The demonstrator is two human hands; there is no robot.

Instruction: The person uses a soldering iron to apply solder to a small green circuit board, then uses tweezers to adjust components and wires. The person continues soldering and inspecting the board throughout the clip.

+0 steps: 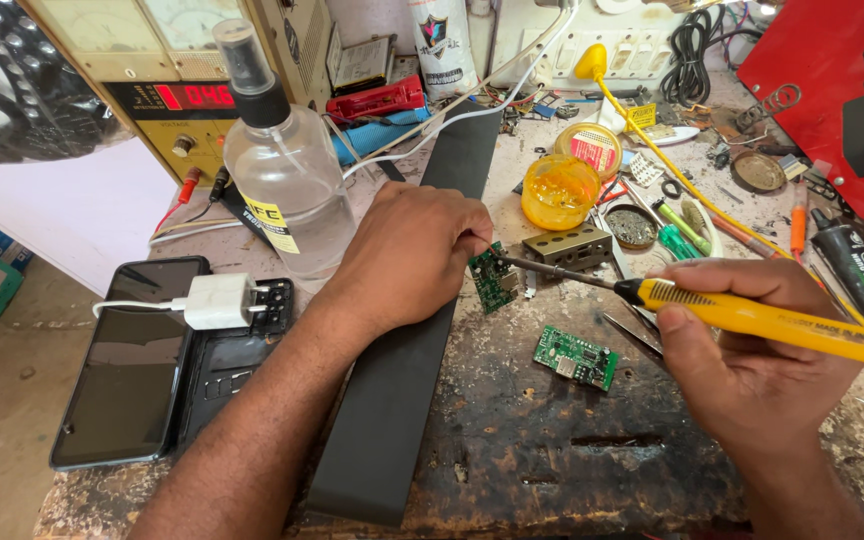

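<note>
Soldering iron (pixel 752 318), yellow-handled, clamped in right hand (pixel 752 370) in a pen-like grip, shaft pointing away from the palm toward the left hand (pixel 407 255). Iron tip meets the small green circuit board (pixel 493 278), which the left hand's fingertips pinch upright at its edge; fingers closed on the board, knuckles up. Left forearm lies across a long black strip (pixel 402 380) on the worn workbench (pixel 552 450). Second green circuit board (pixel 576 356) lies flat on the bench between the two hands, nearer the right, touching neither. Just beyond the iron's shaft: a metal block with holes (pixel 572 247). Further beyond it, an orange translucent tub (pixel 559 191), open, contents not discernible, and behind that a round tin (pixel 588 149) holding yellowish paste. Beside the left hand, outboard of the wrist: clear spray bottle (pixel 287 170), part-filled with clear liquid. Below it, a dark smartphone (pixel 132 360) with a white charger plug (pixel 217 301) resting on top.
</note>
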